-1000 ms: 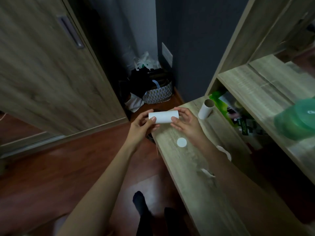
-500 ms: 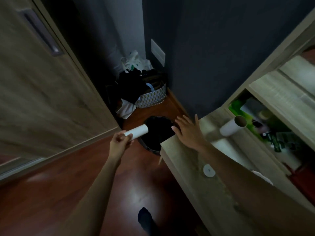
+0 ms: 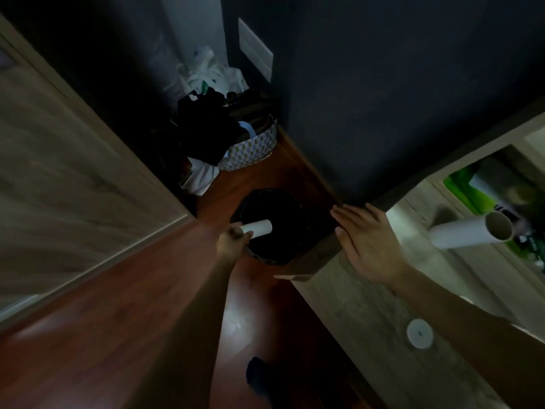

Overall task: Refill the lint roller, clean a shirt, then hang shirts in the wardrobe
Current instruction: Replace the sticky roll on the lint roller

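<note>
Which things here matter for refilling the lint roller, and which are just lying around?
In play: white roll gripped by left hand over black bin; tube on shelf; right hand resting flat.
Lying about: laundry basket, plastic bags, round disc.

The left hand (image 3: 231, 246) has carried the small white tube (image 3: 257, 228) away from the tabletop and now holds it by one end over the open mouth of the black bin (image 3: 272, 227), near the centre of the frame. A second ago both hands gripped that tube together above the table (image 3: 348, 296). The right hand (image 3: 368, 246) has let go and now lies flat, fingers spread, on the table's far corner.
</note>
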Tool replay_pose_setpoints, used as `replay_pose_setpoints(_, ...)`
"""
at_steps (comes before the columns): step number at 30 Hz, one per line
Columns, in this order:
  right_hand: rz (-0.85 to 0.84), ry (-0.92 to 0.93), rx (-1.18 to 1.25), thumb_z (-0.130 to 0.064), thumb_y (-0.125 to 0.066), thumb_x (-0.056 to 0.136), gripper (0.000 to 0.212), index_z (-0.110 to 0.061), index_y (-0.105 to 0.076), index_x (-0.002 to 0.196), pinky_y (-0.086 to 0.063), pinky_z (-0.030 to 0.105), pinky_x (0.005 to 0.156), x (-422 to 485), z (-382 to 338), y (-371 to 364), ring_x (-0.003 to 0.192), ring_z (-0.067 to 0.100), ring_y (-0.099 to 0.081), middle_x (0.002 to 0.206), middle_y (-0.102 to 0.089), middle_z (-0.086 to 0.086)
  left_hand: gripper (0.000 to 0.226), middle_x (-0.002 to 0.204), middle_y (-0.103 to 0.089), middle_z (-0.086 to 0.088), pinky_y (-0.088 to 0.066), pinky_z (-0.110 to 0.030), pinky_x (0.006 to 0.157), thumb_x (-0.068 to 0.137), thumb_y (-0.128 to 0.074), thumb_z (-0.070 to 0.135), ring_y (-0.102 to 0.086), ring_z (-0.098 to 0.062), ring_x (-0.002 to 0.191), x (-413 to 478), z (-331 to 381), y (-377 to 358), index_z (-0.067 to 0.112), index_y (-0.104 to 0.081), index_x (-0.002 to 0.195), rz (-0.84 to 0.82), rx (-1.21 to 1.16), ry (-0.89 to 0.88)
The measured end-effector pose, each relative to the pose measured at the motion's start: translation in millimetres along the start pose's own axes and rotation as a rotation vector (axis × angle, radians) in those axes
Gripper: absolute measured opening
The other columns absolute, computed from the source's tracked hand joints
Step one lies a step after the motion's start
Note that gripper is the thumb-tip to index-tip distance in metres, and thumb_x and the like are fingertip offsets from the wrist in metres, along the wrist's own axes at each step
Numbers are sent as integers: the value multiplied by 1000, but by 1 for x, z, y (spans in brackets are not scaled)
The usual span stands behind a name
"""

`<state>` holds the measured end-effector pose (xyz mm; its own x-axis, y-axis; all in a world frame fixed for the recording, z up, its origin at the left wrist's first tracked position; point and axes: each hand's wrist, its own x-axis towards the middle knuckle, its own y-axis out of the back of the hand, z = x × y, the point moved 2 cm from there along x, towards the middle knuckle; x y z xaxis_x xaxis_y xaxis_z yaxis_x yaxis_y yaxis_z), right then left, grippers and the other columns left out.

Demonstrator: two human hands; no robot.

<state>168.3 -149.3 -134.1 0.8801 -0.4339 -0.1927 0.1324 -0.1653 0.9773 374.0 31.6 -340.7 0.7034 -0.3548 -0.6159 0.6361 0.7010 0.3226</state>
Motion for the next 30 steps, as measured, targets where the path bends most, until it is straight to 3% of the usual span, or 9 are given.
replay_pose_setpoints(5,-13,-13,18,-42,-13,99,57,-19,-45,140,-10,36,117,1,1,-1,138,11,-35,144,-48,-4,43,123,-63,-18,-50,-46,96,84,-73,12,-60,-37,113,30,-7,-31,8,-58,124,-90,76,-16)
replay_pose_setpoints(9,22,-4,27,-39,-18,100,54,-16,-49,137,-15,36,117,1,3,-4,135,11,-41,140,-53,-2,41,126,-58,-21,-52,-23,84,88,-62,-5,-55,-37,119,36,-3,-47,1,-55,128,-141,-30,-26)
replay_pose_setpoints(12,30,4,28,-40,-18,99,54,-16,-50,137,-16,36,116,1,4,-6,134,11,-41,140,-53,-1,46,128,-57,-11,-49,-29,91,89,-59,-7,-56,-26,119,34,-1,-50,5,-51,133,-208,-62,-66)
replay_pose_setpoints(14,33,6,33,-40,-18,99,55,-16,-50,137,-16,36,117,1,4,-6,134,11,-41,140,-53,-1,49,128,-53,-3,-48,-27,88,88,-60,-9,-53,-17,116,30,-3,-46,6,-51,134,-215,-133,-54)
replay_pose_setpoints(18,31,-3,46,-41,-16,98,57,-17,-48,138,-16,37,117,1,4,-7,136,10,-39,141,-51,-2,44,132,-58,-6,-47,-30,95,90,-64,3,-54,-21,121,22,-6,-33,8,-55,132,-158,-93,-80)
replay_pose_setpoints(25,20,-9,57,-42,-13,97,59,-19,-48,138,-12,34,117,-2,4,-6,135,11,-39,141,-51,-4,28,117,-69,-12,-49,-32,90,97,-47,8,-62,-27,112,-24,6,8,10,-66,117,56,45,-182)
replay_pose_setpoints(30,32,-7,51,-42,-13,94,62,-16,-53,134,-16,33,112,-2,3,-3,130,14,-46,136,-56,-1,24,106,-67,4,-41,-1,75,98,-50,7,-62,-13,105,-99,34,35,11,-67,114,183,-45,-330)
